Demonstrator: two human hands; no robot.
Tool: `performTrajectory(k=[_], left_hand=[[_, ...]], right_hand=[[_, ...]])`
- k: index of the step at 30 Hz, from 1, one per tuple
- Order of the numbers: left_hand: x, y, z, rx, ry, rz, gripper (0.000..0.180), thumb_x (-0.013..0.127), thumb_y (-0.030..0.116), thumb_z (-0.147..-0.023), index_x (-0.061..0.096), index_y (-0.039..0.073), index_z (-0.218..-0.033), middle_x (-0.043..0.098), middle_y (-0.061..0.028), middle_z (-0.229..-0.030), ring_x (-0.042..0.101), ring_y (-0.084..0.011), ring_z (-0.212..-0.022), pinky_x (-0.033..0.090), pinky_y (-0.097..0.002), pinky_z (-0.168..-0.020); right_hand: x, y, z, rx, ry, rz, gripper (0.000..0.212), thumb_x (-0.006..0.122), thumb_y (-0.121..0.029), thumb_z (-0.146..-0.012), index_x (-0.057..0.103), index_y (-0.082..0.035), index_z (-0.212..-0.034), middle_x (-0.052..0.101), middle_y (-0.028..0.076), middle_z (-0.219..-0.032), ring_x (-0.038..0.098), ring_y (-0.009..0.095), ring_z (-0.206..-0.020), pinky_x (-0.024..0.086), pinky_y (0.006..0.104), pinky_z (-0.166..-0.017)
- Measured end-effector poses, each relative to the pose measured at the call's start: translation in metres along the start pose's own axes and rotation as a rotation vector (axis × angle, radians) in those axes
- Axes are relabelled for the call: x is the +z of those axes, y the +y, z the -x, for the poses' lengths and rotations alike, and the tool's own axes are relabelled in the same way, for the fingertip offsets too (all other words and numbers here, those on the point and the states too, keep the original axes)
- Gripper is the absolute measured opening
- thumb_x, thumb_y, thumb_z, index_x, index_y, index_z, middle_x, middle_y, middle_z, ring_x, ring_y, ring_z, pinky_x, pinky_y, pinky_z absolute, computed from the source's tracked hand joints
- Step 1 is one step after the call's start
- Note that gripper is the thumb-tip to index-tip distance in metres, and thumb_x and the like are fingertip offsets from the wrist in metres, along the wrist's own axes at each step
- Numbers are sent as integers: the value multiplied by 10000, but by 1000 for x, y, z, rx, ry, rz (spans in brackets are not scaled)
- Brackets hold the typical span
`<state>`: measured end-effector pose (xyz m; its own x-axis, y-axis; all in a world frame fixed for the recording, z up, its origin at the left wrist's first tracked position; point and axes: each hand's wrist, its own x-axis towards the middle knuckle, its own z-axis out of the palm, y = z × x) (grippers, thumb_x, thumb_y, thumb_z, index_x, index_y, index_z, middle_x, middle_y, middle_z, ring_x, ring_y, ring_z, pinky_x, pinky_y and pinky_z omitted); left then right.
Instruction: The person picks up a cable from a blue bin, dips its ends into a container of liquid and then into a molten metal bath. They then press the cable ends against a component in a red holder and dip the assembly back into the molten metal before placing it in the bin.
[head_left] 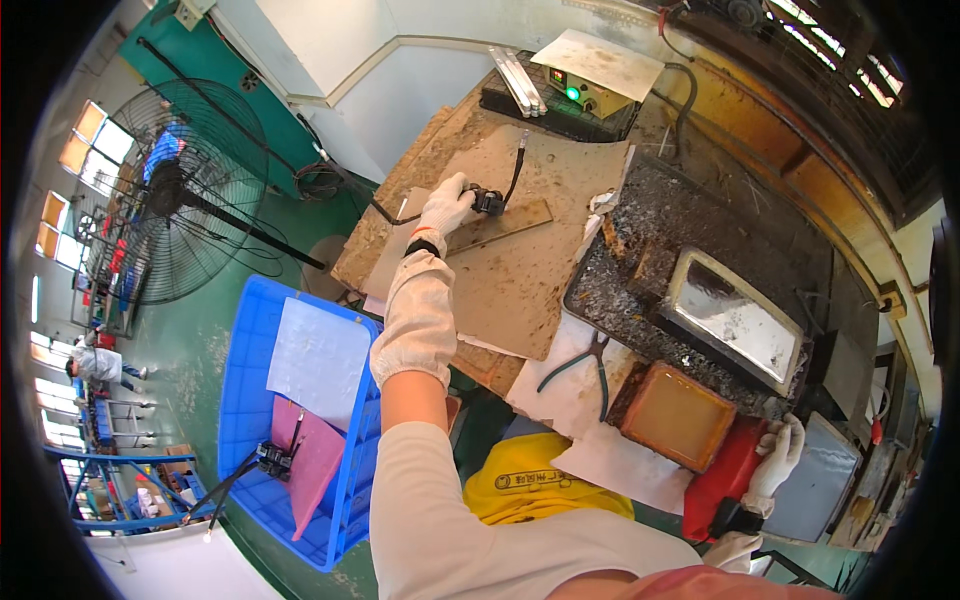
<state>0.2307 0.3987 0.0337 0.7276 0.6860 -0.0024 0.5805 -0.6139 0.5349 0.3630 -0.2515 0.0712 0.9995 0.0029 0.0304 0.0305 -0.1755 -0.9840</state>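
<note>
My left hand (445, 207), in a white glove, reaches across a dusty brown board (500, 305). Its fingers are closed on a small black electrical part (487, 201), from which a black cable (517, 172) stands up toward the back. Beneath the part lies a narrow wooden strip (520, 222). My right hand (780, 458), gloved too, is at the lower right beside a red cloth-like thing (722, 480). Its fingers are bent together; whatever they hold is hidden. Near it are a square tray of amber liquid (677, 416) and a rectangular pot of shiny metal (735, 318).
Pliers (598, 362) lie open before the pot. At the back sit a control box (588, 97) with a green light and several metal bars (517, 82). A blue crate (238, 400) at left holds another cabled black part (272, 458). A large fan (180, 190) stands beyond.
</note>
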Motion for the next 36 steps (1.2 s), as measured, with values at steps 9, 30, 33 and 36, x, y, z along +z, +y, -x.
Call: performTrajectory(k=[9, 30, 33, 36], left_hand=[[20, -9, 8, -49, 113, 18, 282, 569, 282, -801, 513, 106, -1014, 520, -180, -1061, 519, -372, -987, 419, -413, -839], [119, 104, 55, 322, 398, -136, 307, 516, 266, -840, 512, 69, -1076, 507, -149, -1096, 519, -340, -991, 440, -428, -808], [139, 109, 19, 49, 322, -220, 508, 497, 383, -838, 441, 18, -1186, 450, -202, -1207, 446, -365, -1097, 392, -455, -878], [150, 111, -2, -162, 315, -295, 680, 468, 515, -821, 400, 26, -1289, 387, -197, -1324, 389, -333, -1169, 317, -439, -967]], right_hand=[[1, 0, 2, -7, 2, -14, 236, 468, -150, -926, 509, -28, -1123, 575, 36, -817, 480, 45, -561, 374, 162, -455], [-3, 5, -2, -2, -28, -68, 234, 470, -161, -929, 515, -40, -1123, 595, 36, -826, 491, 39, -576, 390, 158, -468], [-4, 9, -2, -13, -39, -64, 230, 469, -159, -928, 517, -37, -1116, 598, 41, -821, 491, 41, -559, 388, 157, -456], [-4, 8, 0, -7, -17, -65, 226, 465, -156, -929, 517, -33, -1111, 598, 44, -812, 493, 45, -543, 386, 158, -440]])
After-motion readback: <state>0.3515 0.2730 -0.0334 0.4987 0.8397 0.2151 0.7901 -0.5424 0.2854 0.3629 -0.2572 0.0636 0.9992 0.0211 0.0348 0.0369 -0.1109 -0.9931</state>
